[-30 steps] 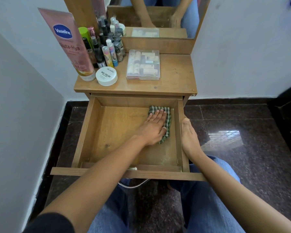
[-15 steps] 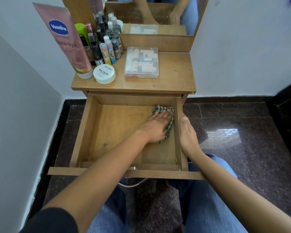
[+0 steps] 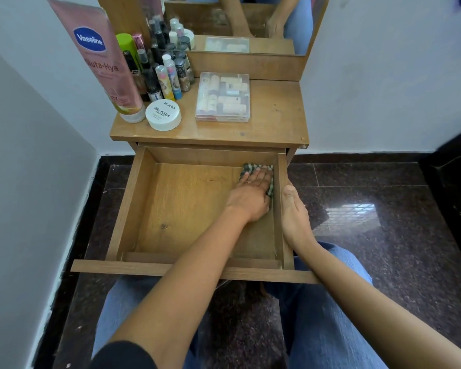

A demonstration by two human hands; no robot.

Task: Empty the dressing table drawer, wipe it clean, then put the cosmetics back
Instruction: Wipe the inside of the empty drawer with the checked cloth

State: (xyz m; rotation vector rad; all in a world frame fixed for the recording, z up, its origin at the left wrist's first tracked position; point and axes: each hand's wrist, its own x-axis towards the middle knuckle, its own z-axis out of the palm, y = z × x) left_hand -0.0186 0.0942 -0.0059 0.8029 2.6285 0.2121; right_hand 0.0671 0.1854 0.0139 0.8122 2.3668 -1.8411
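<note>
The wooden drawer (image 3: pixel 133 203) is pulled out, with only a checked green cloth (image 3: pixel 250 168) inside. My left hand (image 3: pixel 253 194) lies flat with straight fingers and presses the cloth into the back right corner. My right hand (image 3: pixel 293 214) rests against the outside of the drawer's right wall; whether its fingers curl round the wall is hidden. On the table top (image 3: pixel 274 123) stand a pink Vaseline tube (image 3: pixel 101 62), a white nail polish remover tub (image 3: pixel 163 115), a cluster of small bottles (image 3: pixel 165 73) and a clear plastic box (image 3: pixel 223 96) of cosmetics.
A mirror (image 3: pixel 240 20) rises behind the table top. White walls close in on the left and behind. Dark polished stone floor (image 3: pixel 370 209) lies to the right, with a black object (image 3: pixel 458 182) at the far right. My knees in jeans sit below the drawer front.
My left hand has slid the cloth toward the drawer's back right corner. My right hand has stayed on the drawer's right wall.
</note>
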